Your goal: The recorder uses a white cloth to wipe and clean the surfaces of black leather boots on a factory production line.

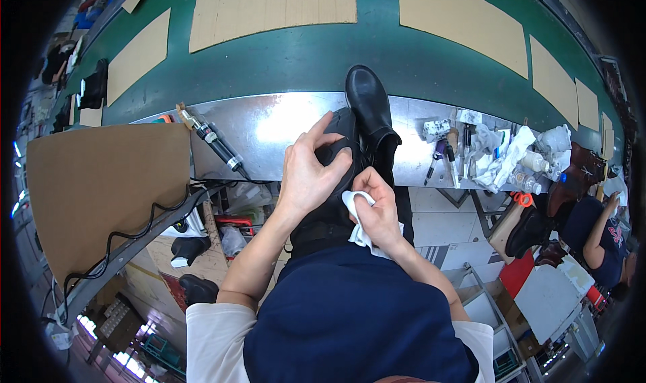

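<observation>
My left hand [311, 164] grips a black boot [343, 124] at the metal bench's near edge. Its thumb and fingers lie across the boot, which partly hides behind the hand. Just below and to the right, my right hand [380, 211] is closed around a bunched white cloth [359, 230], near the same boot's lower part. A second black boot [367, 97] stands beside the first on the right, its toe pointing away from me over the green surface.
A black-and-silver hand tool [214, 142] with a cord lies left on the metal bench [269, 124]. To the right are pens [437, 158], crumpled white cloths [508, 158] and small bottles [525, 180]. Cardboard sheets [276, 10] line the green surface. Another person [602, 238] sits far right.
</observation>
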Available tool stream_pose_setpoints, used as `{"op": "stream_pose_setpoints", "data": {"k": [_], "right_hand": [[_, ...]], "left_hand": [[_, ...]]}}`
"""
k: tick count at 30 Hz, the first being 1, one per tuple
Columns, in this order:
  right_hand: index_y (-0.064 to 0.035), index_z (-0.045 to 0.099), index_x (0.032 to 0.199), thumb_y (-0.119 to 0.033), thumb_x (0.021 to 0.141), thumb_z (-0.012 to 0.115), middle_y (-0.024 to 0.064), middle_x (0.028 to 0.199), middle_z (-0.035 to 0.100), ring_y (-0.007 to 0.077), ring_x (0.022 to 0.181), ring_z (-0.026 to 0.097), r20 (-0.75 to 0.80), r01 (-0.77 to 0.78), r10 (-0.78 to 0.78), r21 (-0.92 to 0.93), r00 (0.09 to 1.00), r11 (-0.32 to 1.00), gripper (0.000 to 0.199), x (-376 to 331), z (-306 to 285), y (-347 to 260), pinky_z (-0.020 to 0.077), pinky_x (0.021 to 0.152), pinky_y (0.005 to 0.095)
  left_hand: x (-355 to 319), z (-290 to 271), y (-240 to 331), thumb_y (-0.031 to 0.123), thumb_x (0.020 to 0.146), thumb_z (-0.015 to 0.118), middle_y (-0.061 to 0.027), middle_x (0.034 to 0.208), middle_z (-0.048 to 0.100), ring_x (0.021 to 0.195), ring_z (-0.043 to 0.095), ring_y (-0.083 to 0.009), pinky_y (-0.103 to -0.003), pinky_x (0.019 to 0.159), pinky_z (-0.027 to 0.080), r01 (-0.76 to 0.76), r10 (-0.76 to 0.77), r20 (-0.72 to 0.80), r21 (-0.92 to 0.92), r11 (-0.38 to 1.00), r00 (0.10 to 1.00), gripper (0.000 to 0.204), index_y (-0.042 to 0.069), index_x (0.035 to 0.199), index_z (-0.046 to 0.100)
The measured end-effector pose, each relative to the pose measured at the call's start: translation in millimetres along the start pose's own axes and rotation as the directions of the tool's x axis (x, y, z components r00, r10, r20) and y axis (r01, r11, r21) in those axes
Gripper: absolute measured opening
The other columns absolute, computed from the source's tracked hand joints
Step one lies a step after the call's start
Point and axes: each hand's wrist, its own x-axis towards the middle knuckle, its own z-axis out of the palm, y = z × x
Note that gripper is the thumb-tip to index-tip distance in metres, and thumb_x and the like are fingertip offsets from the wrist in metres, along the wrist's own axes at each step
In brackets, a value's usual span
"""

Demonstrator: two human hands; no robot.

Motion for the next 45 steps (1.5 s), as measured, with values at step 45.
{"op": "stream_pose_setpoints", "data": {"k": [45], "right_hand": [[-0.0065, 0.045, 0.08, -0.002, 0.077, 0.053, -0.0023, 0.062, 0.051, 0.0018, 0.051, 0.046, 0.114, -0.257, 0.233, 0.282, 0.966, 0.925, 0.01, 19.9, -9.5, -9.5, 0.0342, 0.045, 0.0174]], "left_hand": [[5.9, -6.5, -4.5, 0.018, 0.07, 0.062, -0.0194, 0.096, 0.066, 0.095, 0.063, -0.0256, -0.033, 0.091, 0.042, 0.076, -0.075, 0.019, -0.087, 0.993, 0.997, 0.062, -0.01, 0.124, 0.046]]}}
